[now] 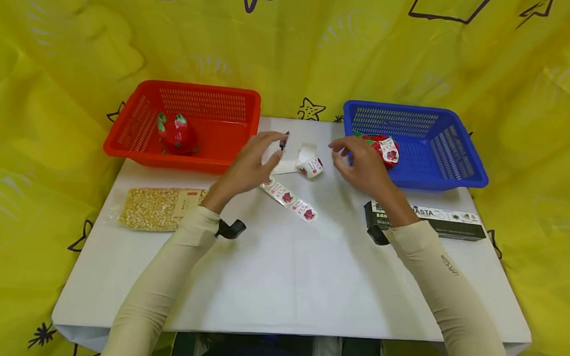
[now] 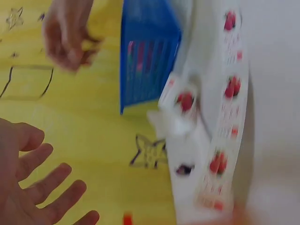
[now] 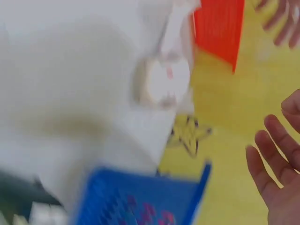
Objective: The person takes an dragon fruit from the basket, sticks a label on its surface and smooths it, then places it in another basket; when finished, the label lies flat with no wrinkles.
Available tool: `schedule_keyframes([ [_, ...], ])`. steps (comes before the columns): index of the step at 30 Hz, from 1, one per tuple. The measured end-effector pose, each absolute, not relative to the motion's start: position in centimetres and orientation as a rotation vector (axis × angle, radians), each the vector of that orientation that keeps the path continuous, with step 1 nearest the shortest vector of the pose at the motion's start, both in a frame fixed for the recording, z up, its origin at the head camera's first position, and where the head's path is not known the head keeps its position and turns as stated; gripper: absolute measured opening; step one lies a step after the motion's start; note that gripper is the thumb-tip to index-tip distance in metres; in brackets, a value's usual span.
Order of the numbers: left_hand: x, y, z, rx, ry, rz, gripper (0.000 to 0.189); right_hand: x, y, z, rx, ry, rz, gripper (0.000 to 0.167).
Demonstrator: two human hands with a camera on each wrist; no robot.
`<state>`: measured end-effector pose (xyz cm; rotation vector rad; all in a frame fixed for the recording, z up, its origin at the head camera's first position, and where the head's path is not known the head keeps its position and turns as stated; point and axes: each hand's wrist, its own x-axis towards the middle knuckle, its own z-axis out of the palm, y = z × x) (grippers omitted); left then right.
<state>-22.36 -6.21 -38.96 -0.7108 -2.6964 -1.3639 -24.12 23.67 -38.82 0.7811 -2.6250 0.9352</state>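
Note:
My left hand [image 1: 249,165] hovers over the table's back half, beside the red basket [image 1: 182,163], with fingers spread and nothing in them. A strip of fruit stickers [image 1: 290,200] runs out on the white tabletop by it, and the curled sticker roll [image 1: 312,167] lies between the hands. Near the blue basket's left side, my right hand [image 1: 363,165] is raised; its bent, loose fingers [image 3: 276,145] hold nothing. Partly behind that hand, a red dragon fruit [image 1: 378,145] bearing a white sticker [image 1: 388,149] sits in the blue basket [image 1: 435,182].
In the red basket lies another dragon fruit [image 1: 178,135]. A bag of yellow kernels [image 1: 154,210] rests by my left forearm, and a black pasta box [image 1: 453,228] lies under my right wrist. A yellow cloth [image 1: 294,52] hangs behind the table.

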Motion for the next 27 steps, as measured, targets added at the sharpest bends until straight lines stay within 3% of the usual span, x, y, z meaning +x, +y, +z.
schedule_keyframes([
  [11,-25.3,-15.3,-37.4,-0.327,-2.703,-1.281,0.048,-21.2,20.1,-44.2,0.791,-2.802,1.127,0.021],
  [27,-26.9,-20.0,-37.2,-0.005,-2.887,-1.189,0.057,-22.9,11.7,-45.7,0.644,-2.663,1.792,0.04],
])
